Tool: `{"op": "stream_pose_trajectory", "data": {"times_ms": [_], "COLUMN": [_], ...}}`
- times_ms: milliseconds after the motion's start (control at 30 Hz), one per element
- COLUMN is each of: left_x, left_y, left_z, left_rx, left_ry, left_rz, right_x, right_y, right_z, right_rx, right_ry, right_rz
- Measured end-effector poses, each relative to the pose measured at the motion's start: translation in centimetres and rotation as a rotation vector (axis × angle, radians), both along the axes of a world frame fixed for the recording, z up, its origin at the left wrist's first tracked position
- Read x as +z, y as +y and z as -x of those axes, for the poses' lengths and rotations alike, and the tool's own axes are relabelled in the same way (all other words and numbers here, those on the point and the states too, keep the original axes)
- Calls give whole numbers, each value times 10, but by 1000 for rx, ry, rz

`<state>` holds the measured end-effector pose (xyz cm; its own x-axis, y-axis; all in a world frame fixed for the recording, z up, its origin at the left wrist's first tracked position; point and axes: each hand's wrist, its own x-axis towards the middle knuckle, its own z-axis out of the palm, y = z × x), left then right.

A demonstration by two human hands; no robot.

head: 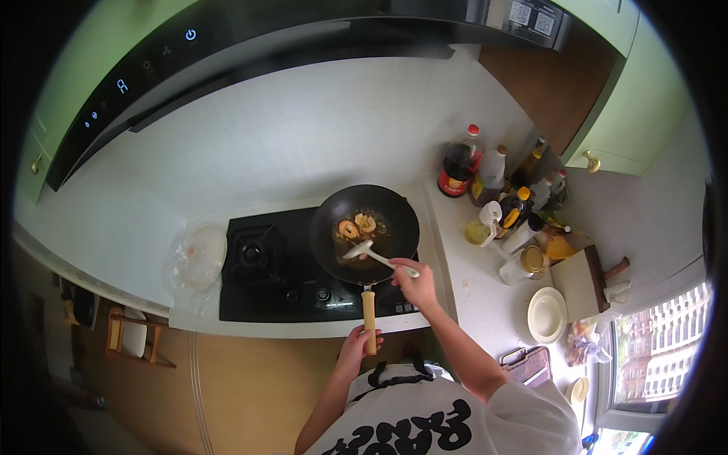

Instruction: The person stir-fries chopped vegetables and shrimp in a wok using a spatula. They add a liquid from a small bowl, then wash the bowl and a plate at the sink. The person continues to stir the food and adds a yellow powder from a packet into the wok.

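A dark wok [398, 222] stands on the right side of the black gas hob [307, 307]. My left hand [359, 344] is closed around its pale wooden handle [369, 318]. In my right hand [414, 281] is a white spatula [378, 257], its head down in the lower middle of the wok. Two curled orange shrimp [357, 227] lie beyond the spatula head, in brown liquid with small bits. The spatula head partly hides some food beneath it.
Left of the hob sits a white plate [213, 256] with clear plastic film. On the right counter are a red-capped sauce bottle [455, 170], other bottles, a glass jar [515, 270], a white bowl [547, 315] and a cutting board [529, 364]. A range hood [313, 34] hangs above.
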<state>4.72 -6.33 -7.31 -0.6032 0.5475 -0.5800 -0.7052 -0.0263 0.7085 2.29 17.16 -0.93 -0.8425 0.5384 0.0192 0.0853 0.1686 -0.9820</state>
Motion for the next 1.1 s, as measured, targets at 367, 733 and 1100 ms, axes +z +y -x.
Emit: {"op": "stream_pose_trajectory", "data": {"times_ms": [367,733,1100], "left_x": [14,-6,-15], "left_y": [14,13,34], "left_z": [-1,11,17], "left_rx": [-90,-123,-1], "left_ry": [-51,-132,-149], "left_rz": [23,14,52], "right_x": [-10,-5,56], "right_y": [7,13,6], "right_z": [34,44,-66], "right_rx": [-66,-134,-155], "right_ry": [1,39,-107], "right_rz": [65,85,18]}}
